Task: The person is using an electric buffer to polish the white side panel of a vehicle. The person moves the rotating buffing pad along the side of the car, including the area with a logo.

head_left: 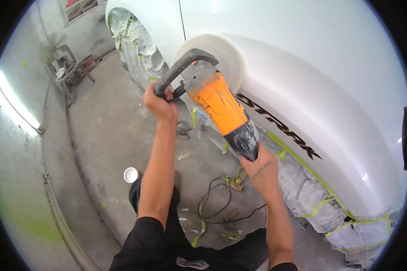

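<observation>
An orange and black car polisher (221, 106) is held across the middle of the view, its round white pad (233, 58) against the white car body panel (298, 49). The fingers of my left hand (160, 101) wrap round the black bow handle (183, 67) at its lower left end. Round the black rear end of the polisher closes my right hand (261, 169). Dark lettering runs along the panel to the right of the tool. Most of the pad's working face is hidden.
Masking paper (303, 185) with green tape covers the car's lower edge and wheel arch. A black cable (205, 201) loops on the concrete floor. An open white tub (131, 175) stands near my leg. A chair (70, 67) and a pot (89, 63) are by the left wall.
</observation>
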`<act>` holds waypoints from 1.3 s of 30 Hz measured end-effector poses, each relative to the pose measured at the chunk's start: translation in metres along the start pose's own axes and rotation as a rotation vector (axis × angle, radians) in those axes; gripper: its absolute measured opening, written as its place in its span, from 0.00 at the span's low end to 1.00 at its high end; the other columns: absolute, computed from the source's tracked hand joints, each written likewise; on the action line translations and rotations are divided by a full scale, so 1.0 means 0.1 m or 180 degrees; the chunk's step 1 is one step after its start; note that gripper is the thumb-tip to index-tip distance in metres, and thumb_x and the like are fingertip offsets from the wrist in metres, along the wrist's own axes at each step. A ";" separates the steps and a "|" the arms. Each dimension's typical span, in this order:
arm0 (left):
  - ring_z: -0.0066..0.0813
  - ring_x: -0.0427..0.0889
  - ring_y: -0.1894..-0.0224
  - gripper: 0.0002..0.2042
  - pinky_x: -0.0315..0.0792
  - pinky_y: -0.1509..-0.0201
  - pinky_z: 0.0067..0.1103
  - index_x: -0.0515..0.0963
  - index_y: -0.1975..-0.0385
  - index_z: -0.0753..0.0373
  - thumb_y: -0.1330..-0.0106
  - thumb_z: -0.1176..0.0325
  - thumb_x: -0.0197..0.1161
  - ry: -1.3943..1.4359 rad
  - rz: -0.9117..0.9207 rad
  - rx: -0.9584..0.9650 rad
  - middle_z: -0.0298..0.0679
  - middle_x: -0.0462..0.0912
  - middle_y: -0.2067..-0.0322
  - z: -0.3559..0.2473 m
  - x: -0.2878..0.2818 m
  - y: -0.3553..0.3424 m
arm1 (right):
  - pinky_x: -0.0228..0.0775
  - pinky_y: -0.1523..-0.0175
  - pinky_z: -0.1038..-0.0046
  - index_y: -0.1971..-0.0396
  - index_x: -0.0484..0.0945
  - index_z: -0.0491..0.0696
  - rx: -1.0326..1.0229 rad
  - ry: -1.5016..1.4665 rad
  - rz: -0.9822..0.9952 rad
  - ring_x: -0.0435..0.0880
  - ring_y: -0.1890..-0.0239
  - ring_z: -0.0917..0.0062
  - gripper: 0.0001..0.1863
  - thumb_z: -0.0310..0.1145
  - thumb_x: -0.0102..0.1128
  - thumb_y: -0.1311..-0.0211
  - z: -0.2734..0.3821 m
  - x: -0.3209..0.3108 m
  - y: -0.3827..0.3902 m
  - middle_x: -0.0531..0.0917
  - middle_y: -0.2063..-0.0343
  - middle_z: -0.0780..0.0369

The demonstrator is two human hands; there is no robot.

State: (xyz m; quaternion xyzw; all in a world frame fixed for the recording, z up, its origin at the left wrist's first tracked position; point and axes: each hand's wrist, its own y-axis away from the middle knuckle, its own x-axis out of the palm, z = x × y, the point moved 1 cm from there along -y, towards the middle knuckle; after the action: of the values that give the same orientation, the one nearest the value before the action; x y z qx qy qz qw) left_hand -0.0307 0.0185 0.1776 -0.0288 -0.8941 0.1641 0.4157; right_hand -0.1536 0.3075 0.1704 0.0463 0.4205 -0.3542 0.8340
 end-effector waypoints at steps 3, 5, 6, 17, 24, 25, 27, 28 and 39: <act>0.25 0.60 0.84 0.16 0.66 0.71 0.26 0.66 0.83 0.58 0.31 0.63 0.48 0.0095 -0.0039 -0.0039 0.34 0.63 0.87 0.02 -0.07 -0.15 | 0.72 0.56 0.52 0.65 0.76 0.35 -0.0084 0.0177 0.0100 0.82 0.62 0.44 0.21 0.39 0.70 0.49 0.16 0.03 -0.17 0.83 0.69 0.42; 0.25 0.60 0.84 0.15 0.66 0.71 0.26 0.67 0.82 0.59 0.31 0.64 0.48 -0.0038 -0.0139 -0.0015 0.34 0.63 0.87 0.02 -0.10 -0.18 | 0.72 0.55 0.52 0.65 0.76 0.35 -0.0044 0.0146 0.0168 0.82 0.62 0.44 0.22 0.40 0.70 0.49 0.18 0.03 -0.20 0.83 0.69 0.42; 0.25 0.60 0.84 0.15 0.66 0.71 0.26 0.67 0.82 0.59 0.31 0.64 0.48 -0.0027 -0.0146 -0.0038 0.34 0.63 0.87 0.03 -0.10 -0.16 | 0.72 0.55 0.52 0.65 0.76 0.35 -0.0038 0.0221 0.0169 0.83 0.62 0.44 0.23 0.41 0.70 0.49 0.18 0.03 -0.20 0.83 0.70 0.42; 0.27 0.67 0.84 0.11 0.66 0.76 0.24 0.73 0.76 0.66 0.33 0.67 0.53 -0.0281 -0.0008 -0.0105 0.38 0.70 0.86 0.11 0.12 0.57 | 0.74 0.61 0.56 0.63 0.76 0.35 0.0318 0.0015 -0.0100 0.84 0.66 0.45 0.23 0.39 0.72 0.49 -0.09 -0.29 0.59 0.83 0.72 0.43; 0.25 0.63 0.85 0.12 0.65 0.75 0.25 0.72 0.78 0.64 0.33 0.66 0.52 -0.0025 -0.0030 -0.0176 0.37 0.68 0.87 0.03 0.02 0.21 | 0.73 0.62 0.55 0.63 0.75 0.35 0.0139 0.0054 0.0095 0.82 0.66 0.42 0.23 0.38 0.71 0.47 0.15 -0.17 0.33 0.83 0.73 0.42; 0.25 0.62 0.85 0.13 0.65 0.75 0.25 0.72 0.78 0.64 0.32 0.66 0.50 0.0058 -0.0145 -0.0243 0.36 0.67 0.87 0.04 0.00 0.14 | 0.73 0.62 0.54 0.64 0.74 0.35 -0.0005 0.0294 0.0136 0.81 0.67 0.42 0.23 0.39 0.71 0.46 0.16 -0.15 0.25 0.83 0.73 0.42; 0.24 0.60 0.85 0.13 0.64 0.75 0.25 0.70 0.78 0.62 0.31 0.65 0.48 0.0120 -0.0386 -0.0300 0.34 0.64 0.87 0.09 -0.04 -0.02 | 0.73 0.62 0.54 0.64 0.74 0.35 -0.0194 0.0210 0.0138 0.81 0.66 0.42 0.23 0.40 0.71 0.47 0.19 -0.10 0.05 0.83 0.73 0.42; 0.24 0.60 0.85 0.13 0.64 0.75 0.25 0.70 0.78 0.62 0.31 0.65 0.48 0.0119 -0.0386 -0.0318 0.34 0.64 0.87 0.10 -0.07 -0.08 | 0.73 0.61 0.54 0.65 0.74 0.35 -0.0369 0.0114 0.0149 0.81 0.66 0.42 0.23 0.40 0.72 0.47 0.20 -0.08 -0.05 0.83 0.72 0.42; 0.23 0.62 0.87 0.15 0.62 0.81 0.23 0.72 0.81 0.64 0.33 0.65 0.49 0.0234 -0.0580 -0.0157 0.36 0.66 0.89 0.21 -0.33 -0.45 | 0.71 0.60 0.58 0.66 0.76 0.34 -0.0446 0.0441 0.0474 0.81 0.68 0.49 0.26 0.45 0.72 0.47 0.49 -0.12 -0.55 0.80 0.73 0.43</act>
State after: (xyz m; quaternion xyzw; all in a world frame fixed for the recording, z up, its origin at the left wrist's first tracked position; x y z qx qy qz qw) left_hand -0.0212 -0.0361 0.1545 0.0365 -0.8809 0.1024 0.4606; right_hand -0.1599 0.2549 0.2226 0.0433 0.4962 -0.2571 0.8281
